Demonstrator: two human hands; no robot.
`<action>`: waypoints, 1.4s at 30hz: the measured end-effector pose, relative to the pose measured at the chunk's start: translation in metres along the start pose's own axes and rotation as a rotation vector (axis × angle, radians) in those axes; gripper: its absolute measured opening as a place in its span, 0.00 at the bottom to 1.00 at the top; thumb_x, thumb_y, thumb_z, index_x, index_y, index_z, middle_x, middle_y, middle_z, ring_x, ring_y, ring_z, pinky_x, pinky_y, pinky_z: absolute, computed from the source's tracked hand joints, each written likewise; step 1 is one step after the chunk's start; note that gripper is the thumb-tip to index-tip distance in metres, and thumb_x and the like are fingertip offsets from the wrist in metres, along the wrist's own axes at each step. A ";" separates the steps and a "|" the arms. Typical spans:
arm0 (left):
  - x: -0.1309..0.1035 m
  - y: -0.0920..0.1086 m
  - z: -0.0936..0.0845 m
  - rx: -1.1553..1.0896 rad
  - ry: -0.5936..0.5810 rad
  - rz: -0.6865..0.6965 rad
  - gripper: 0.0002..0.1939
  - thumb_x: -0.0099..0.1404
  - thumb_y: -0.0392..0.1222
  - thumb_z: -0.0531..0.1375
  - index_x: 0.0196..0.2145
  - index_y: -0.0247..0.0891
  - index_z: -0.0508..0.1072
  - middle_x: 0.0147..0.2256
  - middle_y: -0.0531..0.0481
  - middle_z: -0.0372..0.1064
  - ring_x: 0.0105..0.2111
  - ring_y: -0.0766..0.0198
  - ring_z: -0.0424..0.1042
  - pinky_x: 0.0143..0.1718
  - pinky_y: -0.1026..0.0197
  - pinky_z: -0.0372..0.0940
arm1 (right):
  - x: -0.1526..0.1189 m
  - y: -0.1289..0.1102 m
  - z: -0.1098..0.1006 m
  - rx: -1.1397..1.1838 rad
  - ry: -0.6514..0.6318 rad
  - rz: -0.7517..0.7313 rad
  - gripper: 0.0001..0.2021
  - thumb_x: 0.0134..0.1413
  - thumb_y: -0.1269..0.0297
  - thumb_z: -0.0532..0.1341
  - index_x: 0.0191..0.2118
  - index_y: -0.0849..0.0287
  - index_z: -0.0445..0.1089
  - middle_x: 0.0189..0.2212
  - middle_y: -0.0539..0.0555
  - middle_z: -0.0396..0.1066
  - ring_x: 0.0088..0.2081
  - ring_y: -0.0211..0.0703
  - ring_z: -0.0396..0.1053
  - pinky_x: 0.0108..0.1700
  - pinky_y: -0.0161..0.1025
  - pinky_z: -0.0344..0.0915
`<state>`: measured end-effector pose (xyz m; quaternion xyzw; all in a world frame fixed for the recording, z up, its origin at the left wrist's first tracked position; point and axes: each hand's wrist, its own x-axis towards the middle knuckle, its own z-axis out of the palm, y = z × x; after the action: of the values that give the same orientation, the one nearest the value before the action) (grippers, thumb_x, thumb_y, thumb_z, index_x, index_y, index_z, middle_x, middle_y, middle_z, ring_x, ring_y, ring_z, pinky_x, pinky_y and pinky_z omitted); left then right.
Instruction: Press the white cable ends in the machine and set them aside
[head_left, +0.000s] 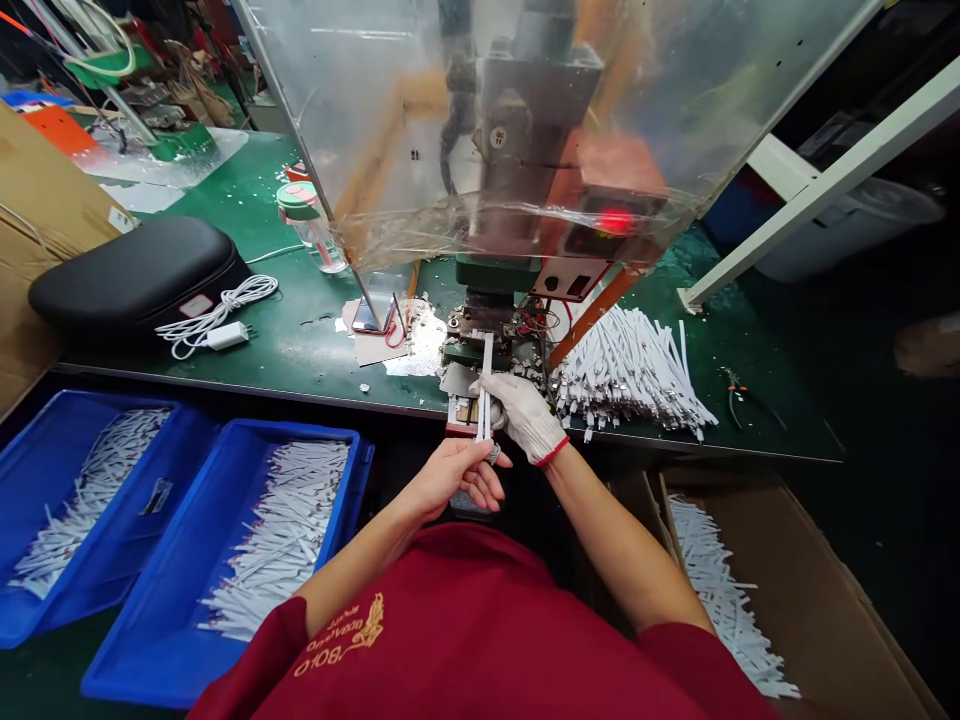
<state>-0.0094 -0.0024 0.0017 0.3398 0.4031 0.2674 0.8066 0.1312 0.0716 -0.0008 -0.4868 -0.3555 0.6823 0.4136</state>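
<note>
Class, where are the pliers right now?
In the head view, the pliers lie on the green bench, toward its right end, beside the heap of white strips.

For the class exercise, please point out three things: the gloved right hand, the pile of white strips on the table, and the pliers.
Gloved right hand (523,410): head view, on the back of the hand.
Pile of white strips (628,368): head view, mid-pile.
Pliers (736,388): head view, on the orange part.

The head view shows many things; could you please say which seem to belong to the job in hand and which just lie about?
Likely part of the job:
held white strips
machine
strip pile
blue bins
cardboard box

Apparently just lying about:
black case
white charger
lidded bottle
perhaps pliers
</note>
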 end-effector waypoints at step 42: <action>0.002 -0.001 0.001 -0.005 0.020 0.028 0.24 0.59 0.57 0.61 0.33 0.28 0.74 0.21 0.43 0.74 0.20 0.61 0.75 0.20 0.68 0.66 | 0.021 0.010 -0.005 -0.041 0.073 -0.028 0.19 0.47 0.47 0.64 0.28 0.62 0.70 0.13 0.46 0.60 0.12 0.31 0.55 0.13 0.29 0.49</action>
<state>-0.0070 -0.0018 0.0008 0.3407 0.4056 0.2827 0.7996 0.1305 0.0870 -0.0184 -0.5149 -0.3608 0.6508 0.4257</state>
